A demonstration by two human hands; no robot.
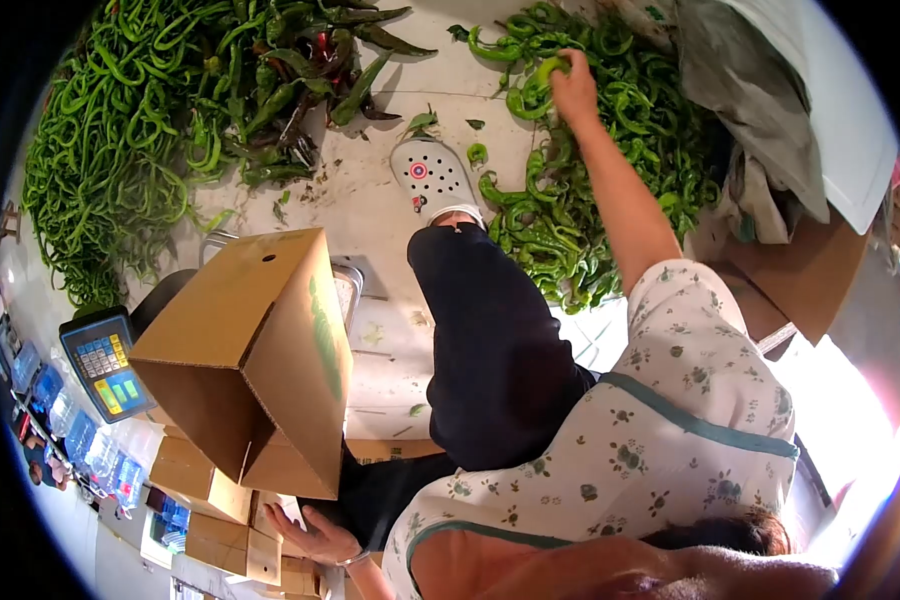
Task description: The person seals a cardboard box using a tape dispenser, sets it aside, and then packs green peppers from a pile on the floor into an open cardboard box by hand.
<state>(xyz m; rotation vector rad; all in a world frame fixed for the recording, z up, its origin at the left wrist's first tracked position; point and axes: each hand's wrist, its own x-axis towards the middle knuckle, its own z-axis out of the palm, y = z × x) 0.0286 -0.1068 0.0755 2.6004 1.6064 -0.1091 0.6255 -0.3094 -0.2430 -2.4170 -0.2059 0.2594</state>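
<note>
My right hand (574,88) reaches into a pile of curved green peppers (650,130) at the upper right, its fingers closed round a bright green pepper (542,78). Low in the view, my left hand (315,535) is empty, its fingers apart, beside the lower edge of an open cardboard box (240,310). That box lies tilted with its opening toward the bottom left; the visible inside holds nothing.
Long thin green peppers (100,150) and darker peppers (280,90) lie on the floor at the upper left. A scale (107,362) stands left of the box. Other cartons (220,540), water bottles (80,430) and a grey cloth (750,100) are around.
</note>
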